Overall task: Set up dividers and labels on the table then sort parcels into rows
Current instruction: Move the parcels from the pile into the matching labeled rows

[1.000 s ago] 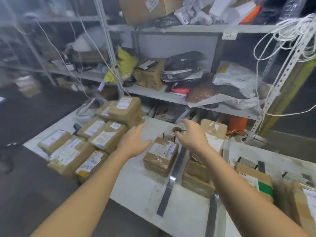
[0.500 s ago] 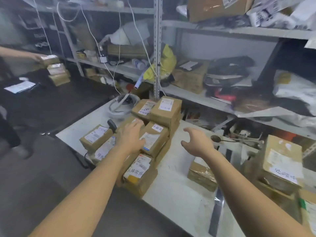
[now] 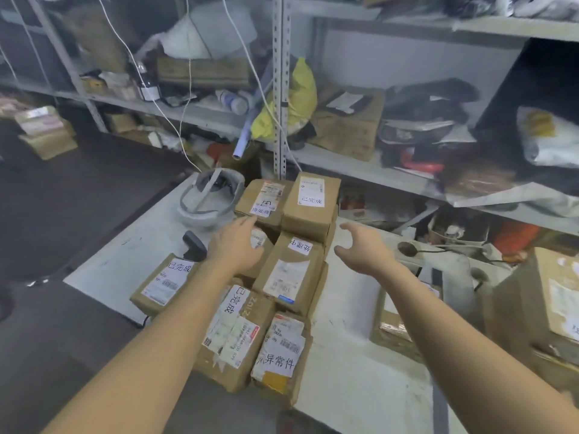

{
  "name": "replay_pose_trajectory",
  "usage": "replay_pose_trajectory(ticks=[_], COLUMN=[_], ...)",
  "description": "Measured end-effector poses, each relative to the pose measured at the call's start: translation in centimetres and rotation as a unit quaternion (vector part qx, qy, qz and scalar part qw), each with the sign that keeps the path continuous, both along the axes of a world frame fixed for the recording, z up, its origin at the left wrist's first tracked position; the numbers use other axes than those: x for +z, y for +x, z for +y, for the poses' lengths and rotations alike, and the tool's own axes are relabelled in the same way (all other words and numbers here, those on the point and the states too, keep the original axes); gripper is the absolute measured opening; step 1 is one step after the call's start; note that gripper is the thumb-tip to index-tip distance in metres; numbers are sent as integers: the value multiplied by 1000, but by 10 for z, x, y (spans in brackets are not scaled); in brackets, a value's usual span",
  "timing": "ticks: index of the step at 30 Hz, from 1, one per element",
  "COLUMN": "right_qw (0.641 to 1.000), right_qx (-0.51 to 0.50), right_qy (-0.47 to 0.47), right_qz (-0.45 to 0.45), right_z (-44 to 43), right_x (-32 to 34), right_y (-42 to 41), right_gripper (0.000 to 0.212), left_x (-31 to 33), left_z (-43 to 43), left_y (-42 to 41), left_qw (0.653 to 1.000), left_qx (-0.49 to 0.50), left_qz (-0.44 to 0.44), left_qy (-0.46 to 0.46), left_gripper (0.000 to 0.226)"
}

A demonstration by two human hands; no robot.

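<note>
Left hand point(image 3: 236, 245), right hand point(image 3: 360, 249) both spreading open, gripping nothing. Labelled cardboard parcel point(image 3: 289, 274) lying between palms: hands apparently flanking it for two-handed lift.

Looks like a courier stockroom. Shown by crammed slotted metal shelving point(image 3: 279, 89) and by cardboard parcels point(image 3: 310, 223) bearing shipping labels point(image 3: 285, 278), piled on a white table point(image 3: 360, 386).

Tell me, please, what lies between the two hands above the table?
In the head view, a brown labelled parcel lies between the left hand and the right hand; both hands are open and hold nothing.
</note>
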State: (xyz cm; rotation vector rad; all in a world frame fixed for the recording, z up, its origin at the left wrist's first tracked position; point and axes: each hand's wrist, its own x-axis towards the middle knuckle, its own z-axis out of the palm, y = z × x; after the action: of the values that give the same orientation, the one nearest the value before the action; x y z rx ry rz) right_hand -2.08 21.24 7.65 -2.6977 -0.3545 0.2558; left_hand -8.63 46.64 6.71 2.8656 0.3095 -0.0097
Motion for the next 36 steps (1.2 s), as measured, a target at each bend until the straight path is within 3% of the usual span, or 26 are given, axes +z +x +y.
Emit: replay_pose_trajectory(ticks=[6, 8, 11, 18, 22, 29, 36], right_qw=[992, 985, 970, 913, 894, 883, 873], right_qx=[-56, -84, -113, -184, -193, -213, -211], right_qy=[101, 137, 190, 337, 372, 381, 425], right_qz=[41, 65, 97, 140, 156, 174, 117], right_z=[20, 27, 35, 49, 51, 55, 47], right_x=[-19, -28, -40, -67, -67, -54, -13], right_y=[63, 80, 102, 119, 118, 105, 71], right_gripper=[49, 54, 63, 42, 37, 54, 51], left_x=[-18, -23, -32, -59, -63, -55, -35], left_z=[-8, -14, -21, -37, -39, -36, -37], left_y=[66, 87, 117, 150, 150, 140, 125], left_qw=[992, 984, 956, 880, 859, 855, 845], left_qx=[44, 53, 77, 108, 102, 72, 14], left_qz=[38, 48, 53, 23, 12, 17, -33], left_qy=[-109, -163, -277, -462, -502, -512, -534], left_gripper=[66, 62, 60, 54, 56, 60, 57])
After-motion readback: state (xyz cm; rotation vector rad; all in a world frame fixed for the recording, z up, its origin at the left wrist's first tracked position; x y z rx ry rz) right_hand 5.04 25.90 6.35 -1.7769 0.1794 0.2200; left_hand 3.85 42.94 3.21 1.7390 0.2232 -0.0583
